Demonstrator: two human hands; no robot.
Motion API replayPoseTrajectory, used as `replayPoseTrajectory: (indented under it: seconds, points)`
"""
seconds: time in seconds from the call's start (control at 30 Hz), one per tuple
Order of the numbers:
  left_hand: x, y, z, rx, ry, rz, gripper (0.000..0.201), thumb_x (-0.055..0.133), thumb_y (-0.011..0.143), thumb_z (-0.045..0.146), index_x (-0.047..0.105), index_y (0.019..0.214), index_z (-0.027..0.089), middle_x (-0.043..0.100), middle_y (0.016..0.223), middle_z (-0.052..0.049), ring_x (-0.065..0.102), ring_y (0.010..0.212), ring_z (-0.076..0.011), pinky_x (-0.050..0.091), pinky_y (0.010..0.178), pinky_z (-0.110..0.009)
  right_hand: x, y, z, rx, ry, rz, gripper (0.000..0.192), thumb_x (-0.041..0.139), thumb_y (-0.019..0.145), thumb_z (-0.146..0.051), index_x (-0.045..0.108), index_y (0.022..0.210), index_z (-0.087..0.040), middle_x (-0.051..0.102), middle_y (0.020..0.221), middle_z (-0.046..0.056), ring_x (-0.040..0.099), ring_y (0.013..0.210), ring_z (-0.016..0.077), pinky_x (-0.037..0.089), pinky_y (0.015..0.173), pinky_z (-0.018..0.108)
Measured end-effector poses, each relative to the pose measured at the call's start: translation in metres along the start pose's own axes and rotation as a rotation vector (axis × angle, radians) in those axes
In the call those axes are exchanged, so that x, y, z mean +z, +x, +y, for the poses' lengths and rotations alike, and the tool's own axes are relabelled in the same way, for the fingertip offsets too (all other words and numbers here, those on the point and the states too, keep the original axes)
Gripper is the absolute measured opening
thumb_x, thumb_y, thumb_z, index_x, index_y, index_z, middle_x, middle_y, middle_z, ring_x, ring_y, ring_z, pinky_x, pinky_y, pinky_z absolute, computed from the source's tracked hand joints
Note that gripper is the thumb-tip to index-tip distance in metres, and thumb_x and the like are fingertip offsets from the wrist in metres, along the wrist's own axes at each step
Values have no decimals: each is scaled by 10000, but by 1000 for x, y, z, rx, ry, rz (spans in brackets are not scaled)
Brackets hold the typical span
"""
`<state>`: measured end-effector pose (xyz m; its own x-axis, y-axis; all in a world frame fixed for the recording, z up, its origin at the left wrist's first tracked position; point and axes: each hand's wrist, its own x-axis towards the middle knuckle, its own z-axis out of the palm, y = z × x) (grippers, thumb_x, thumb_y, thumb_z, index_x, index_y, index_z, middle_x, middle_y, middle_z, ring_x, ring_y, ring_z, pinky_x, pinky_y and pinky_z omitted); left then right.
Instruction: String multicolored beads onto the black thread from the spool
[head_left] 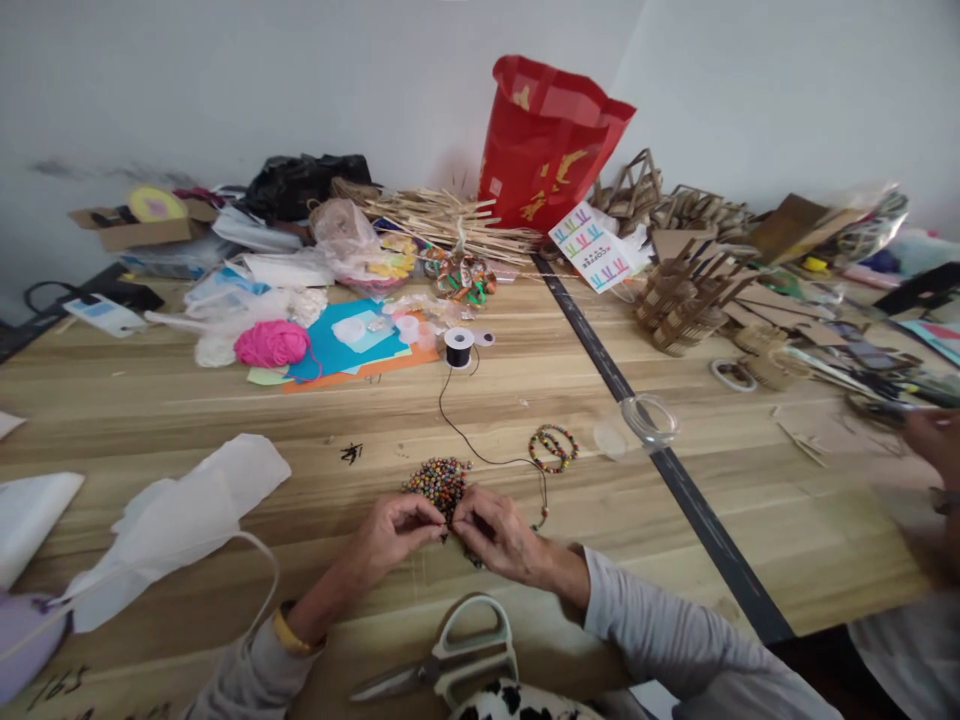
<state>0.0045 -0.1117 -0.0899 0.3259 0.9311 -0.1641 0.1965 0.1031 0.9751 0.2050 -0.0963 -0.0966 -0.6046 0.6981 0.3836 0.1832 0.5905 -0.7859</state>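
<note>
My left hand (382, 538) is closed in a pinch at the near edge of a pile of small multicoloured beads (437, 480); what lies between its fingertips is too small to make out. Almost touching it, my right hand (499, 530) also pinches, its fingers closed on a thin black cord, whose end is hidden. This black cord (471, 445) runs from a white spool (459, 347) and loops round to my right hand. A few beads show beneath that hand. To its upper right lie beaded bracelets (553, 448).
Scissors (450, 660) lie close in front of me. White cloth (187, 510) is at the left, pink yarn (271, 344) farther back. A red bag (551, 145) stands at the back. A clear coil (649, 420) lies on the dark strip. Another person's hand (934, 445) is at the right.
</note>
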Motion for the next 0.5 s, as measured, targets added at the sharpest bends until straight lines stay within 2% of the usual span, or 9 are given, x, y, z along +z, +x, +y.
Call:
replayPoseTrajectory:
  seconds: [0.17,0.5]
  points:
    - [1,2,-2,7,-39,28,202,711,688,308,691,736,113,686,725,-64,601,685,-159,473,669,-254,-1,2,-3,0,6,9,110,453,894,-195,525,819,-160,521,708,27,477,646,126,385,586,228]
    - [5,6,1,13,-66,16,237,751,654,323,675,681,100,663,672,-61,601,642,-150,469,628,-241,-3,4,-3,-32,3,15,95,455,886,-181,517,818,-158,505,705,20,463,627,118,380,573,218]
